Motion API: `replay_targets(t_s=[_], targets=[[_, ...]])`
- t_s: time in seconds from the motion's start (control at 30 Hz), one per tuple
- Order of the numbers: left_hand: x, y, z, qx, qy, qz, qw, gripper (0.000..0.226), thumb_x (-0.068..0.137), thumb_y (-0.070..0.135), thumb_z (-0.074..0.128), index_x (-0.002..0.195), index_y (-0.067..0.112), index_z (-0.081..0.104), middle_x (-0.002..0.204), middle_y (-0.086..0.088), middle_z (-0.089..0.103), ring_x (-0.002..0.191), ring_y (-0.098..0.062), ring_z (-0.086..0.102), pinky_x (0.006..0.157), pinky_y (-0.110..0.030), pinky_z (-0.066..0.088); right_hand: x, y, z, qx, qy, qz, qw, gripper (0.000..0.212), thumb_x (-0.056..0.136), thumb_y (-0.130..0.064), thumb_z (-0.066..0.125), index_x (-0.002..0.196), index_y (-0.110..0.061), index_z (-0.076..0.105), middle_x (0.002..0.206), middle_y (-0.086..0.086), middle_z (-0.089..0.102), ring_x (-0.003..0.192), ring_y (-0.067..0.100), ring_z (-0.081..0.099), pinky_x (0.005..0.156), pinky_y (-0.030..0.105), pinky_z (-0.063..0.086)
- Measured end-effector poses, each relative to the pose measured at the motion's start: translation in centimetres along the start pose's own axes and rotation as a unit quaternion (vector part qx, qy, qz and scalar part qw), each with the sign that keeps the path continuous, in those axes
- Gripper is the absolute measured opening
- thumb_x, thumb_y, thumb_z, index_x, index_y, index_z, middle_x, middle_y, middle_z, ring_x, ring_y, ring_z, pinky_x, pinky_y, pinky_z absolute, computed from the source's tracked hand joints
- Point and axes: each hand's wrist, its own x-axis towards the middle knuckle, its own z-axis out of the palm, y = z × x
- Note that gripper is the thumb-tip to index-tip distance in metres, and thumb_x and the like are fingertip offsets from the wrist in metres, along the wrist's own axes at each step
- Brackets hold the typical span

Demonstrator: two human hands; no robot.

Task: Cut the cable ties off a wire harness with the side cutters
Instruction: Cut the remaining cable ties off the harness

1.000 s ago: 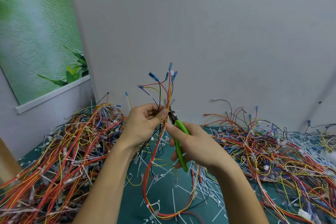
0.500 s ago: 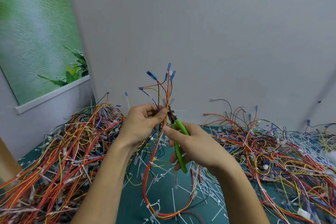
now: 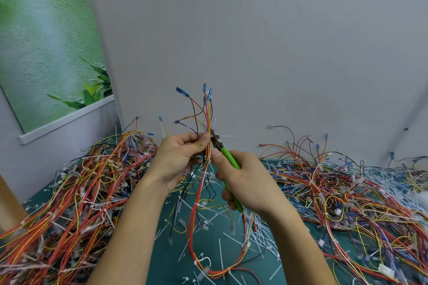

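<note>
View from a person's head, down over two bare forearms working above a cluttered green surface (image 3: 162, 252). The left hand (image 3: 180, 157) holds a wire harness (image 3: 201, 188) upright, its fingers (image 3: 203, 143) pinching the red, yellow and black wires just below where they fan out to blue terminals (image 3: 209, 93). The rest of the harness hangs down in a long loop that lies on the surface, with several white cable ties (image 3: 196, 205) on it not yet cut. The right hand (image 3: 249, 184) is wrapped round the green handles of the side cutters (image 3: 228, 157), thumb laid along the top. The dark cutting head touches the bundle right beside the left thumb. Whether the blades are open or closed is too small to tell.

To make this cut well, I judge the tips should catch only the tie band and no wire, with the left thumb kept clear of the blades. A firm pinch should stop the wires twisting.

Tangled wiring is piled on both sides, a left heap (image 3: 76, 187) and a right heap (image 3: 335, 192), with snipped white tie scraps (image 3: 252, 229) littering the surface between. Behind is a plain grey wall (image 3: 254, 41), and at the left hangs a picture (image 3: 46, 41) of green leaves
</note>
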Motion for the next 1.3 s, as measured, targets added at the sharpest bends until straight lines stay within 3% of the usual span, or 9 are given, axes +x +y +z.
replay_targets(t_s=[0.13, 0.3, 0.47, 0.6, 0.7, 0.83, 1.0, 1.13, 1.3], targets=[[0.1, 0.1, 0.3, -0.039, 0.012, -0.003, 0.999, 0.018, 0.072, 0.030, 0.078, 0.075, 0.012, 0.079, 0.075, -0.005, 0.073, 0.068, -0.014, 0.068, 0.068, -0.027, 0.056, 0.3, 0.2, 0.4, 0.004, 0.022, -0.022, 1.000, 0.049, 0.102, -0.051, 0.056, 0.095, -0.003, 0.056, 0.075, 0.011, 0.051, 0.053, 0.024, 0.053, 0.045, 0.037, 0.050], [-0.1, 0.3, 1.0, -0.079, 0.014, 0.011, 0.997, 0.015, 0.079, 0.027, 0.073, 0.076, 0.013, 0.079, 0.073, -0.004, 0.072, 0.065, -0.012, 0.069, 0.060, -0.022, 0.057, 0.3, 0.1, 0.7, 0.042, 0.022, -0.035, 0.998, 0.045, 0.101, -0.049, 0.057, 0.093, -0.005, 0.058, 0.077, 0.013, 0.052, 0.055, 0.021, 0.057, 0.046, 0.036, 0.054], [-0.1, 0.0, 1.4, -0.067, 0.028, 0.024, 0.997, 0.015, 0.079, 0.031, 0.073, 0.074, 0.019, 0.079, 0.075, -0.001, 0.070, 0.067, -0.011, 0.066, 0.063, -0.023, 0.056, 0.0, -0.3, 0.7, 0.063, -0.014, -0.021, 0.998, 0.036, 0.101, -0.049, 0.058, 0.093, -0.014, 0.059, 0.080, 0.009, 0.058, 0.059, 0.019, 0.069, 0.061, 0.059, 0.062], [0.2, -0.3, 1.2, -0.044, 0.040, 0.018, 0.998, 0.018, 0.074, 0.033, 0.076, 0.079, 0.016, 0.079, 0.079, -0.004, 0.071, 0.075, -0.015, 0.063, 0.075, -0.031, 0.055, -0.1, -0.3, 0.6, 0.051, -0.028, -0.009, 0.998, 0.035, 0.101, -0.047, 0.059, 0.099, -0.012, 0.058, 0.084, 0.012, 0.057, 0.058, 0.020, 0.068, 0.060, 0.052, 0.063], [0.2, -0.3, 1.0, -0.012, 0.042, 0.041, 0.998, 0.023, 0.075, 0.032, 0.075, 0.086, 0.013, 0.076, 0.074, 0.002, 0.072, 0.069, -0.009, 0.064, 0.064, -0.022, 0.053, 0.0, -0.1, 0.2, 0.028, -0.011, -0.008, 1.000, 0.039, 0.102, -0.044, 0.059, 0.096, -0.006, 0.055, 0.075, 0.012, 0.054, 0.052, 0.025, 0.061, 0.050, 0.043, 0.056], [0.1, -0.2, 0.9, 0.009, 0.043, 0.070, 0.997, 0.025, 0.076, 0.033, 0.073, 0.090, 0.012, 0.074, 0.071, 0.005, 0.072, 0.065, -0.003, 0.064, 0.057, -0.016, 0.051, 0.0, 0.1, -0.3, 0.003, 0.003, -0.019, 1.000, 0.030, 0.102, -0.043, 0.058, 0.091, -0.015, 0.057, 0.073, 0.010, 0.055, 0.047, 0.024, 0.058, 0.044, 0.034, 0.050], [0.1, -0.4, 1.5, 0.023, 0.056, 0.071, 0.996, 0.027, 0.077, 0.035, 0.072, 0.088, 0.010, 0.074, 0.067, 0.007, 0.071, 0.061, -0.002, 0.062, 0.055, -0.015, 0.050, 0.0, 0.1, -0.4, 0.035, -0.012, -0.011, 0.999, 0.038, 0.098, -0.049, 0.060, 0.094, -0.011, 0.057, 0.071, 0.011, 0.057, 0.052, 0.029, 0.060, 0.050, 0.042, 0.052], [0.2, -0.6, 1.4, 0.033, 0.056, 0.060, 0.996, 0.019, 0.086, 0.029, 0.072, 0.087, 0.010, 0.074, 0.070, 0.005, 0.072, 0.066, -0.005, 0.065, 0.064, -0.021, 0.056, 0.0, -0.1, -0.4, 0.040, -0.037, -0.004, 0.998, 0.030, 0.100, -0.045, 0.062, 0.103, -0.014, 0.060, 0.086, 0.014, 0.058, 0.057, 0.020, 0.070, 0.055, 0.042, 0.063], [0.2, -0.5, 1.3, 0.053, 0.059, 0.053, 0.995, 0.018, 0.093, 0.024, 0.069, 0.085, 0.009, 0.073, 0.063, 0.007, 0.068, 0.056, -0.004, 0.053, 0.053, -0.014, 0.044, -0.1, -0.1, -0.5, 0.009, -0.024, -0.002, 1.000, 0.029, 0.102, -0.041, 0.059, 0.100, -0.012, 0.059, 0.085, 0.026, 0.066, 0.053, 0.026, 0.065, 0.052, 0.041, 0.059]])
